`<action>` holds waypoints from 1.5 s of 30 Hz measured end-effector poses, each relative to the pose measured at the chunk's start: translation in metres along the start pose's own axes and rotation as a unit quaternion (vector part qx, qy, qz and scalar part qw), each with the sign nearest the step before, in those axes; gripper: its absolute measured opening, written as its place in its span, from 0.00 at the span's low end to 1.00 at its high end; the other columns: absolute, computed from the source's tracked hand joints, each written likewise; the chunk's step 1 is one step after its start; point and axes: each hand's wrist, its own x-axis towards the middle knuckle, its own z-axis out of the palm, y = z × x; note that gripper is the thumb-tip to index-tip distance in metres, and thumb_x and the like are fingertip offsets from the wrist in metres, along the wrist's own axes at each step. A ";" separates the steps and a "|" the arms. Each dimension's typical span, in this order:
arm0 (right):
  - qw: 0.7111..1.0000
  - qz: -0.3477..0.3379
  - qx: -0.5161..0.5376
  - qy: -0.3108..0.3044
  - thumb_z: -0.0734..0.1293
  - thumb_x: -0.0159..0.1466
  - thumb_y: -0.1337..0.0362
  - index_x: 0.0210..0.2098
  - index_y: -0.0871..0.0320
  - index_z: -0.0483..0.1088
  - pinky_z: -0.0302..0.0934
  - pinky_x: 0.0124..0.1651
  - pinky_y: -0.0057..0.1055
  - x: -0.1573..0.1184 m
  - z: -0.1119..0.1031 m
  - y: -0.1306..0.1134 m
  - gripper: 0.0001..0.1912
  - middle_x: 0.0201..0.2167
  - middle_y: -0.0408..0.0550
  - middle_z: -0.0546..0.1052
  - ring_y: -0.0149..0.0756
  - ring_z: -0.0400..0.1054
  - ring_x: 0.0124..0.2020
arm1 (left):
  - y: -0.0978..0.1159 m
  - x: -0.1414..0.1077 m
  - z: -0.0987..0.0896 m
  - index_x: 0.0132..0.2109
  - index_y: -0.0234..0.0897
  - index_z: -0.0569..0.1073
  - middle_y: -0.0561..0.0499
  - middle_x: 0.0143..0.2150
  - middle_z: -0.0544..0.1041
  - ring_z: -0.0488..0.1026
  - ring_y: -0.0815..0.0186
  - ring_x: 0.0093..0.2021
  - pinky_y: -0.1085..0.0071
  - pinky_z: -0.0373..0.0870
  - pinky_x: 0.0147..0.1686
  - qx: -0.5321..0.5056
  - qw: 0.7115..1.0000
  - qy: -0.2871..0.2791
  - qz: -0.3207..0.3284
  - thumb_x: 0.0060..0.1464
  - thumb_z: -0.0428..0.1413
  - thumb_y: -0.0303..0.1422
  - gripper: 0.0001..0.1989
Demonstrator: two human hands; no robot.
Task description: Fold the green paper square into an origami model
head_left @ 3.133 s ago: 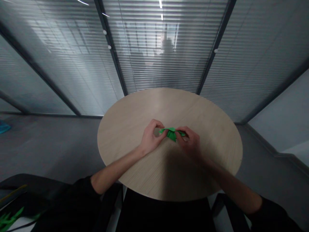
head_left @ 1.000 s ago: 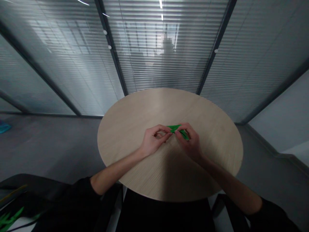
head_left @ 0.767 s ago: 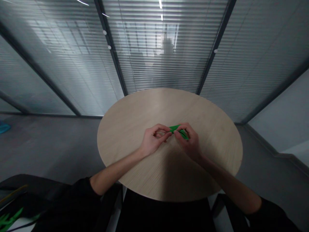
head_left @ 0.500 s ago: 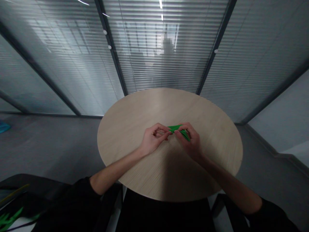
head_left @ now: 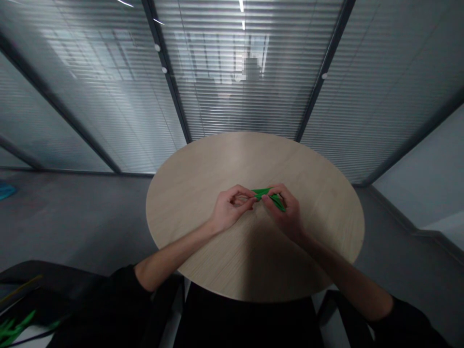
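The folded green paper point(head_left: 268, 195) is held over the middle part of the round wooden table point(head_left: 253, 154), between both hands. The fingers of the right hand point(head_left: 286, 212) are closed and pinch most of the paper, while the left hand point(head_left: 232, 208) is curled and its fingertips point(head_left: 252, 199) press the paper's left end. Behind the table stands a glass wall with blinds point(head_left: 239, 96).

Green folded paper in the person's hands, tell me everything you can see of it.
The green folded paper is narrow and pointed, bright and matte-looking, with visible creases; fingers hide part of it. It is held over the round wooden table, pinched by the right hand, while the left hand touches its left end with the fingertips.
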 end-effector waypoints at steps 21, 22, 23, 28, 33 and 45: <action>1.000 0.019 0.007 0.006 0.69 0.66 0.62 0.32 0.54 0.68 0.62 0.36 0.32 -0.001 0.000 -0.002 0.07 0.34 0.44 0.73 0.35 0.68 0.34 | 0.000 0.000 0.001 0.38 0.32 0.76 0.45 0.36 0.84 0.79 0.69 0.30 0.75 0.80 0.30 -0.030 1.000 -0.003 -0.010 0.56 0.67 0.38 0.13; 1.000 0.023 0.007 0.006 0.69 0.66 0.61 0.32 0.54 0.68 0.61 0.36 0.32 -0.001 0.001 -0.002 0.07 0.34 0.44 0.73 0.35 0.68 0.33 | -0.001 0.000 0.001 0.37 0.32 0.76 0.45 0.36 0.84 0.79 0.69 0.30 0.75 0.80 0.31 -0.030 0.999 -0.001 -0.012 0.56 0.67 0.38 0.13; 1.000 0.027 0.008 0.007 0.69 0.66 0.61 0.32 0.54 0.68 0.61 0.35 0.32 -0.002 0.001 -0.001 0.07 0.34 0.44 0.73 0.34 0.68 0.33 | -0.002 0.000 0.001 0.37 0.32 0.76 0.44 0.36 0.84 0.79 0.70 0.30 0.75 0.80 0.31 -0.031 0.999 -0.001 -0.012 0.56 0.67 0.38 0.13; 0.999 0.039 0.006 0.008 0.70 0.66 0.60 0.33 0.54 0.69 0.61 0.35 0.32 -0.003 0.002 0.000 0.07 0.35 0.45 0.75 0.34 0.68 0.33 | -0.001 0.000 0.002 0.38 0.32 0.75 0.46 0.35 0.83 0.79 0.71 0.29 0.77 0.79 0.31 -0.037 0.999 -0.002 -0.011 0.56 0.67 0.37 0.13; 0.999 0.033 0.012 0.001 0.69 0.66 0.61 0.33 0.54 0.69 0.62 0.35 0.32 -0.003 0.001 0.001 0.07 0.35 0.44 0.74 0.34 0.69 0.33 | 0.003 0.003 0.004 0.46 0.31 0.77 0.45 0.38 0.84 0.81 0.67 0.34 0.74 0.81 0.33 -0.068 0.996 -0.030 -0.042 0.51 0.70 0.36 0.18; 1.000 0.018 0.001 0.001 0.69 0.67 0.61 0.32 0.54 0.69 0.61 0.34 0.32 -0.003 0.001 0.000 0.07 0.35 0.45 0.74 0.33 0.68 0.32 | 0.010 0.004 0.003 0.48 0.29 0.83 0.41 0.37 0.85 0.82 0.62 0.35 0.71 0.80 0.33 -0.035 0.994 -0.071 -0.078 0.57 0.65 0.39 0.17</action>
